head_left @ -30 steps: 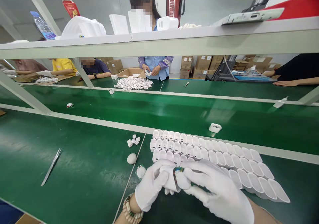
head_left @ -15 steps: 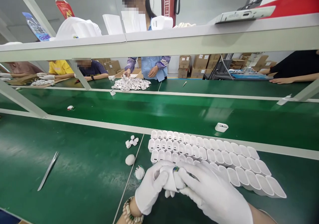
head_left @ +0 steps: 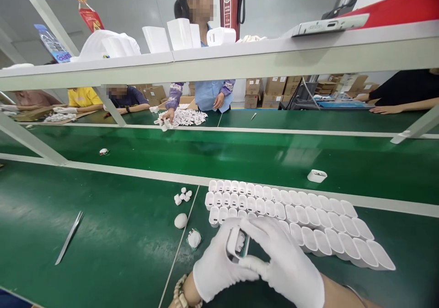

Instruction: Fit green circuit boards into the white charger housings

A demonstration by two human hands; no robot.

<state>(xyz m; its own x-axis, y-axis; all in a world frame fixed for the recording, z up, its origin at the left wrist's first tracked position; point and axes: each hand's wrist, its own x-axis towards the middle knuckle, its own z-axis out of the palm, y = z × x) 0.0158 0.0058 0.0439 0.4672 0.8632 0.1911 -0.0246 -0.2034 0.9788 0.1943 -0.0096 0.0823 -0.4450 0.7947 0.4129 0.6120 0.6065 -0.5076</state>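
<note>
Both my hands wear white gloves and meet at the near edge of the green bench. My left hand [head_left: 217, 264] is closed around a small white charger shell [head_left: 233, 241], open end facing me. My right hand [head_left: 279, 262] pinches a small green circuit board [head_left: 244, 246] at the shell's opening. Just beyond my hands lie rows of several white charger shells [head_left: 291, 214], packed side by side with open ends up.
Metal tweezers [head_left: 69, 236] lie to the left. A white oval lump [head_left: 180, 220], several small white parts [head_left: 183, 195] and a wrapped piece [head_left: 194, 238] sit left of the rows. One shell [head_left: 316, 176] rides the green belt [head_left: 240, 157]. Other people work across it.
The shell has turned so its open end faces me, and my right hand has shifted to the opening. The lone shell on the belt has drifted right. The person opposite reached to the parts pile.
</note>
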